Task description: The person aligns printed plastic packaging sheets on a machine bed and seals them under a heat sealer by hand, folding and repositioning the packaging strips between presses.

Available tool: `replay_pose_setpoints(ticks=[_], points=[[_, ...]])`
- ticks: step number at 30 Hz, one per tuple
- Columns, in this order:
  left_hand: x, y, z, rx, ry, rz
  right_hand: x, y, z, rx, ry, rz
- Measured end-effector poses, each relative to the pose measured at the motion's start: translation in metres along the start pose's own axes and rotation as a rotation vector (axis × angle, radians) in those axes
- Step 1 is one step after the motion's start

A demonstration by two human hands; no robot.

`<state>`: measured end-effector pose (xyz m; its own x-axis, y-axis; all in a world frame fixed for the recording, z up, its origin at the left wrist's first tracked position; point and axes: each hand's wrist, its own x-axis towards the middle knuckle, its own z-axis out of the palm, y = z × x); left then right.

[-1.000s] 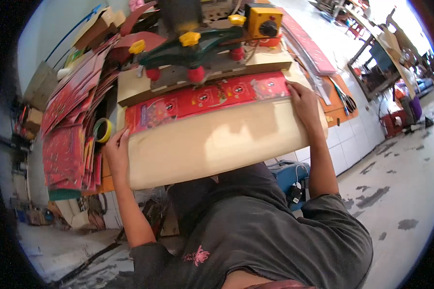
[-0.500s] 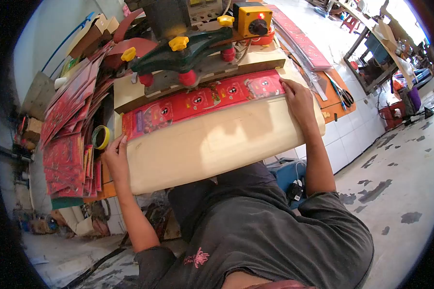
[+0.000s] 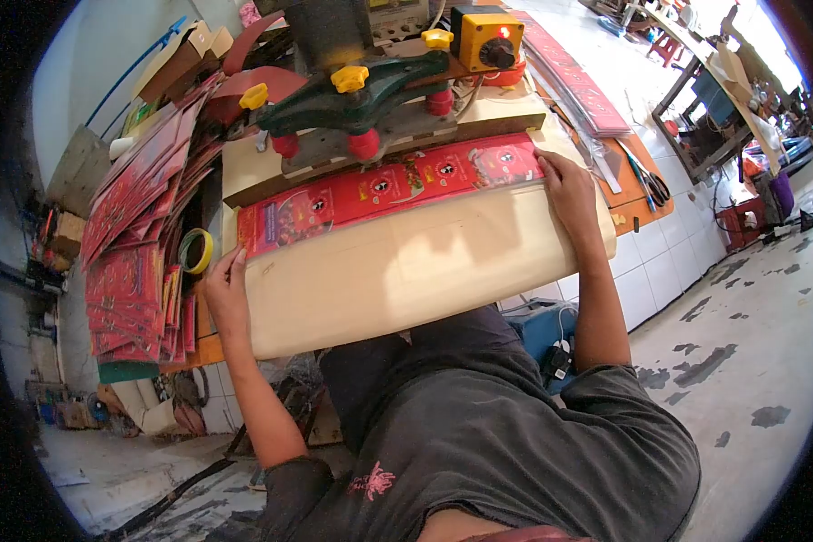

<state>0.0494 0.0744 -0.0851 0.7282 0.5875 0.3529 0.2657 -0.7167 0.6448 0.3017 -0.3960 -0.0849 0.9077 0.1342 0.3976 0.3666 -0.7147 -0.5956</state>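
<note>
A long strip of red printed plastic packaging (image 3: 397, 188) lies flat along the pale padded work surface (image 3: 406, 266), its far edge close against the machine's bar. My left hand (image 3: 228, 294) is closed at the strip's left end, fingertips pinching its edge. At the other end, my right hand (image 3: 569, 194) grips the right corner, thumb on top and fingers partly hidden. Above the strip stands a press-like machine with a dark green bracket (image 3: 361, 95), yellow knobs (image 3: 350, 79) and red collars (image 3: 363, 144).
Stacks of red printed packaging (image 3: 126, 271) fill the left side, beside a roll of yellow tape (image 3: 195, 251). A yellow control box (image 3: 486, 41) with a lit red lamp sits on the machine. Scissors (image 3: 652, 185) and a red packaging pile (image 3: 587, 90) lie to the right.
The camera view has shifted slightly, so the machine and surface appear a little further right. Both hands stay at the strip's ends; the strip has not visibly moved on the surface.
</note>
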Motion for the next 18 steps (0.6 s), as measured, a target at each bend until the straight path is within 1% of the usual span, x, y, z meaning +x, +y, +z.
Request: replay_pose_setpoints(ticks=[3, 6, 10, 12, 15, 18], points=[[0.001, -0.001, 0.001, -0.051, 0.0, 0.008, 0.001, 0.004, 0.002, 0.003, 0.008, -0.011], [0.0, 0.005, -0.001, -0.001, 0.008, 0.008, 0.001, 0.002, 0.002, -0.019, -0.004, 0.016], [0.0, 0.007, -0.002, -0.01, 0.012, -0.037, 0.001, 0.004, 0.003, 0.014, -0.003, -0.02], [0.0, 0.002, 0.0, -0.025, 0.002, -0.005, 0.001, 0.001, 0.002, 0.035, 0.004, 0.01], [0.001, -0.001, 0.0, -0.029, 0.014, 0.023, 0.002, 0.006, 0.004, 0.008, 0.004, -0.008], [0.0, 0.001, 0.0, -0.008, 0.003, 0.004, 0.002, 0.008, 0.007, 0.018, 0.006, -0.014]])
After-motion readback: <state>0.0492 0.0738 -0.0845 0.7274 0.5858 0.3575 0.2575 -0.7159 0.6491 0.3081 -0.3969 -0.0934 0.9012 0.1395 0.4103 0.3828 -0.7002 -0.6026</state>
